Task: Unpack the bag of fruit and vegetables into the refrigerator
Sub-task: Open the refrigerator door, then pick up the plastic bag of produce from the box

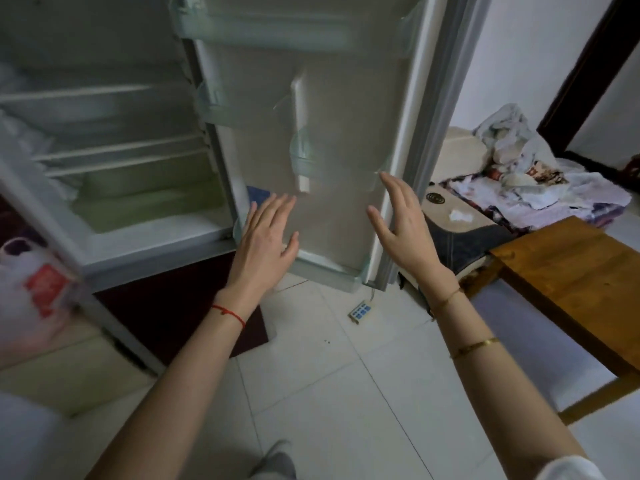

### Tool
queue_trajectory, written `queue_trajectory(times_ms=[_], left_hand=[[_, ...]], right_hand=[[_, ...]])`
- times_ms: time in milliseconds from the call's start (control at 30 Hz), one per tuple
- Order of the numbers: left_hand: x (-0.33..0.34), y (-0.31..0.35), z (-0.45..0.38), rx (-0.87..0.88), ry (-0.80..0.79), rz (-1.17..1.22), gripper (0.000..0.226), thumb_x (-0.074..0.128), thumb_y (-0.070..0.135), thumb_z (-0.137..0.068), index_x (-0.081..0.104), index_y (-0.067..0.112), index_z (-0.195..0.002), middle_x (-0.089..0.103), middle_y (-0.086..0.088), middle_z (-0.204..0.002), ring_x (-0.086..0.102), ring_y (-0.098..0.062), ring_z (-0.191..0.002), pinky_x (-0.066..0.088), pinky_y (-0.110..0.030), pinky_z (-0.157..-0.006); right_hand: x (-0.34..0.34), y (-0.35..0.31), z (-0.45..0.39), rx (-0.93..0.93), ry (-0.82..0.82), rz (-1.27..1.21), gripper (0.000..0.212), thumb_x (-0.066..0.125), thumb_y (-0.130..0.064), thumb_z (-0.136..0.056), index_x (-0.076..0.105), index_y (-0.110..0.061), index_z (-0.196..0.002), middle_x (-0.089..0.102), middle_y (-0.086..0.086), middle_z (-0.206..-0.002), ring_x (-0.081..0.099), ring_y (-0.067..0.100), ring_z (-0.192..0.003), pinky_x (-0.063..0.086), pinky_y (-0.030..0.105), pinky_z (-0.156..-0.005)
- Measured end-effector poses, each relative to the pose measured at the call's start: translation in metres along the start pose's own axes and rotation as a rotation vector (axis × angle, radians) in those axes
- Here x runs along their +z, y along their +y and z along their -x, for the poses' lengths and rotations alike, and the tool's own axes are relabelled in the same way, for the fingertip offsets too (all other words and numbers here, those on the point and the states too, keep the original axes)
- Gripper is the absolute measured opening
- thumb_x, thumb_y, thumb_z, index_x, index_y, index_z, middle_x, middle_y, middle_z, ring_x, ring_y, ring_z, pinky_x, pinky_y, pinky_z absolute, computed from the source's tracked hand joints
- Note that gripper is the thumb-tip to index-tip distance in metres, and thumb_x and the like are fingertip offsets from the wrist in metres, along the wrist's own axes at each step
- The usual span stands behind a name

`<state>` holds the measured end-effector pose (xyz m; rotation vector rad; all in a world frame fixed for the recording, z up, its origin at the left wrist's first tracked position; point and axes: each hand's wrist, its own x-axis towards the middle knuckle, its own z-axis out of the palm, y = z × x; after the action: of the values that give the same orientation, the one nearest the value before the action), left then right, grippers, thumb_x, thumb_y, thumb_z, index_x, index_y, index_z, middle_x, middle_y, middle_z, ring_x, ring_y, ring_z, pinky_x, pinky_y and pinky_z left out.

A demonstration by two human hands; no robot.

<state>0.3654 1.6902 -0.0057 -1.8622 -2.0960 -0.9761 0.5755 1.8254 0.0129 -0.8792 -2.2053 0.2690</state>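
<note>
Open door point(339, 140) flanks the fridge point(114, 161); shelves look bare.

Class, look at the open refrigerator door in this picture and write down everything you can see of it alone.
The refrigerator door stands swung wide open, its pale inner lining facing the camera. It looks like moulded plastic, with a grey seal along its right edge. Clear, faintly green bins sit across it at several heights; no food shows in them. A white upright bar runs down the middle. The left hand and right hand are raised in front of its lower part, fingers spread; whether they touch it cannot be told.
</note>
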Motion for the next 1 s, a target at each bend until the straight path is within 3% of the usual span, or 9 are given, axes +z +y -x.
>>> queue_trajectory(times_ms=[400,567,733,867,1000], left_hand=[[-0.082,-0.045,0.154,-0.394,0.082,-0.179,0.05,0.06,0.014,-0.096,0.048,0.005,-0.144,0.051,-0.012,-0.147,0.041,-0.028,-0.142,0.023,-0.051,-0.122],[-0.108,-0.063,0.198,-0.568,0.109,-0.188,0.051,0.056,0.018,-0.099,0.043,0.011,-0.148,0.046,-0.007,-0.152,0.036,-0.023,-0.145,0.025,-0.051,-0.122],[-0.128,-0.095,0.235,-0.7,0.169,-0.213,0.049,0.056,0.02,-0.097,0.045,0.011,-0.145,0.05,-0.009,-0.147,0.044,-0.026,-0.139,0.032,-0.057,-0.116],[-0.141,-0.134,0.258,-0.803,0.219,-0.234,0.048,0.059,0.018,-0.096,0.049,0.008,-0.142,0.054,-0.011,-0.145,0.046,-0.028,-0.138,0.023,-0.053,-0.121],[-0.164,-0.183,0.273,-0.843,0.236,-0.254,0.046,0.06,0.014,-0.095,0.052,0.007,-0.14,0.055,-0.011,-0.144,0.045,-0.028,-0.139,0.016,-0.046,-0.124]], right_hand=[[0.074,-0.078,0.045,-0.131,-0.251,-0.162,0.055,0.046,-0.039,-0.102,0.035,-0.013,-0.149,0.038,0.004,-0.153,0.029,0.02,-0.146,0.025,0.042,-0.121],[0.114,-0.111,0.056,-0.201,-0.353,-0.252,0.053,0.051,-0.034,-0.1,0.04,-0.011,-0.146,0.042,0.005,-0.15,0.035,0.022,-0.143,0.03,0.044,-0.117],[0.164,-0.153,0.055,-0.271,-0.46,-0.322,0.053,0.051,-0.035,-0.1,0.039,-0.013,-0.147,0.041,0.003,-0.151,0.032,0.021,-0.144,0.028,0.044,-0.119],[0.21,-0.193,0.046,-0.311,-0.543,-0.334,0.054,0.05,-0.036,-0.1,0.038,-0.014,-0.148,0.038,0.001,-0.154,0.025,0.02,-0.148,0.024,0.041,-0.121],[0.257,-0.242,0.031,-0.342,-0.577,-0.366,0.054,0.051,-0.035,-0.1,0.039,-0.014,-0.147,0.041,0.002,-0.151,0.03,0.02,-0.145,0.027,0.042,-0.12]])
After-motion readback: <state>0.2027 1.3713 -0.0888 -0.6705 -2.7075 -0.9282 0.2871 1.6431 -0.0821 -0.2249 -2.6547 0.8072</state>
